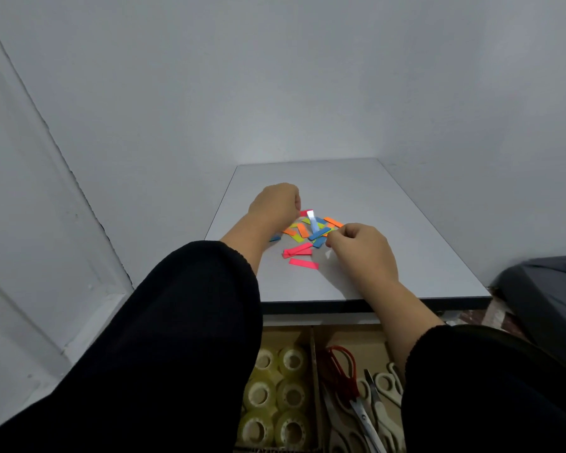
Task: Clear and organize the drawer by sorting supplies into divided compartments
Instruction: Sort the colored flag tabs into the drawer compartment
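We had a loose pile of colored sticky tabs on the gray tabletop. Our left hand was curled at its far left edge, our right hand pinching at the near right; couldn't tell what either held. Tape rolls and scissors sat in separate drawer compartments below.

The light is soft and a bit dim, and everything looks grayish blue. The hands drop faint shadows on the table. One sticky tab near its middle shines white with glare. The picture bends at the edges. The black sleeves look very dark.
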`<move>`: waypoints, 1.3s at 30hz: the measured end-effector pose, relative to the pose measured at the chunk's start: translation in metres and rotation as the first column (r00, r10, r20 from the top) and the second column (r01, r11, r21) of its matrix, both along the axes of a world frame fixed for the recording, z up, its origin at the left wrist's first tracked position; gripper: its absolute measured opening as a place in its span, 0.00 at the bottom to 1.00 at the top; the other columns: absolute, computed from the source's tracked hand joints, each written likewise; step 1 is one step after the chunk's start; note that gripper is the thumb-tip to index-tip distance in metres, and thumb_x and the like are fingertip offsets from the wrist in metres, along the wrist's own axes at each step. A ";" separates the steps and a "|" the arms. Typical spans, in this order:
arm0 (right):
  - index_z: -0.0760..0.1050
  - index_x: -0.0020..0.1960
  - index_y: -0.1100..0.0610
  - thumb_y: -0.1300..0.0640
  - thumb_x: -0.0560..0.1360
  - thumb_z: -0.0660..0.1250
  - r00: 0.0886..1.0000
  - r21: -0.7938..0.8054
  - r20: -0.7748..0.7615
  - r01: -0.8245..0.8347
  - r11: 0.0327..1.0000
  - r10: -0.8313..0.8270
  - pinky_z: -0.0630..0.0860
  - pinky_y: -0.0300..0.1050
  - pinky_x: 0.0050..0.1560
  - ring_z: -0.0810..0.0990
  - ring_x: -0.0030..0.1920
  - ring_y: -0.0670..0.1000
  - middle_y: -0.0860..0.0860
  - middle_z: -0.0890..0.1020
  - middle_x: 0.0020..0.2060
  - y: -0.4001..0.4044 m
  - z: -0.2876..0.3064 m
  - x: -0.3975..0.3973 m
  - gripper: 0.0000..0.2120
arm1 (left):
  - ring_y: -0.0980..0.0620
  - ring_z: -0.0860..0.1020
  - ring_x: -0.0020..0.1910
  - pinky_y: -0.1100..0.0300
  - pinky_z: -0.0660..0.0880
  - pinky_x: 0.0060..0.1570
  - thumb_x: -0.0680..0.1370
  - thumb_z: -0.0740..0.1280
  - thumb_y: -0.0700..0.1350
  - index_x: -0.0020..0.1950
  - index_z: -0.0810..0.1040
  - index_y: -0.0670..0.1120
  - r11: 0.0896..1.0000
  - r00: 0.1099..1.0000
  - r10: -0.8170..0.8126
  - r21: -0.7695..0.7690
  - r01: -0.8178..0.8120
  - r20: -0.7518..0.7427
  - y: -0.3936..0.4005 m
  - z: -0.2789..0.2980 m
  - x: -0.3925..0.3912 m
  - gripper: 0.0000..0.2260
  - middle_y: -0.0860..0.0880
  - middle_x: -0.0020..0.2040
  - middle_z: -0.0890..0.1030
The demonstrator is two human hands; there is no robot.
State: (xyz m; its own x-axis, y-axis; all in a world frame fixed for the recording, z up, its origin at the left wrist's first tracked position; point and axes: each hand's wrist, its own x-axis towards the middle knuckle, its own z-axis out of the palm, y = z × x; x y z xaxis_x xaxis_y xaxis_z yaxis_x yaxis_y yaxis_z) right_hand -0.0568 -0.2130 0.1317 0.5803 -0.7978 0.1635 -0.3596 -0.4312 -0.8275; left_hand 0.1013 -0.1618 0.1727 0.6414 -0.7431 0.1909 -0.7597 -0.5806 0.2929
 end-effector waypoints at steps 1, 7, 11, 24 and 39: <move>0.78 0.40 0.57 0.54 0.74 0.62 1.000 -0.002 0.005 0.010 1.000 -0.010 0.64 0.40 0.31 0.73 0.35 0.47 0.49 0.77 0.34 -0.001 -0.002 0.001 0.09 | 0.45 0.77 0.53 0.55 0.73 0.49 0.75 0.63 0.37 0.46 0.76 0.47 1.000 1.000 0.010 -0.027 -0.011 -0.021 0.004 0.002 0.001 0.06 0.46 0.53 0.80; 0.76 0.56 0.56 0.56 0.81 0.56 0.992 -0.001 0.055 0.111 0.994 -0.111 0.66 0.42 0.41 0.72 0.45 0.48 0.49 0.75 0.46 -0.007 -0.005 0.004 0.11 | 0.47 0.77 0.54 0.55 0.75 0.52 0.78 0.64 0.39 0.55 0.81 0.45 0.996 0.997 0.044 -0.068 -0.048 -0.059 0.027 0.004 -0.003 0.09 0.47 0.54 0.81; 0.74 0.58 0.56 0.56 0.82 0.55 0.989 0.003 0.076 0.126 0.992 -0.126 0.67 0.42 0.43 0.72 0.47 0.48 0.49 0.75 0.48 -0.007 -0.006 0.005 0.11 | 0.50 0.78 0.48 0.56 0.74 0.50 0.77 0.66 0.39 0.49 0.82 0.42 0.990 0.976 -0.021 -0.142 -0.011 -0.219 0.040 -0.004 -0.015 0.06 0.48 0.48 0.82; 0.81 0.41 0.50 0.53 0.74 0.65 0.996 -0.028 -0.052 -0.068 0.997 0.067 0.65 0.40 0.33 0.76 0.43 0.49 0.46 0.81 0.40 0.000 0.000 0.001 0.07 | 0.53 0.76 0.46 0.59 0.74 0.44 0.77 0.69 0.48 0.49 0.81 0.46 0.981 0.964 -0.076 -0.190 0.028 -0.256 0.060 -0.035 -0.033 0.06 0.51 0.45 0.80; 0.79 0.51 0.38 0.35 0.72 0.65 0.895 -0.333 -0.405 -0.337 0.881 0.189 0.73 0.44 0.49 0.73 0.57 0.47 0.43 0.74 0.59 0.008 0.001 0.004 0.12 | 0.55 0.76 0.46 0.63 0.73 0.44 0.78 0.67 0.44 0.51 0.80 0.44 0.861 0.900 -0.085 -0.485 -0.150 -0.429 0.079 -0.050 -0.035 0.05 0.51 0.46 0.79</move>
State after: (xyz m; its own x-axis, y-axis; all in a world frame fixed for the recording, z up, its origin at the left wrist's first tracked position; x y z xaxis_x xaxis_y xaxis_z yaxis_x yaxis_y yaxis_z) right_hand -0.0527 -0.2054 0.1323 0.8361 -0.5216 0.1701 -0.4191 -0.8073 -0.4155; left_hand 0.0659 -0.0830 0.1222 0.7666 -0.5990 0.2312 -0.4762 -0.2889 0.8305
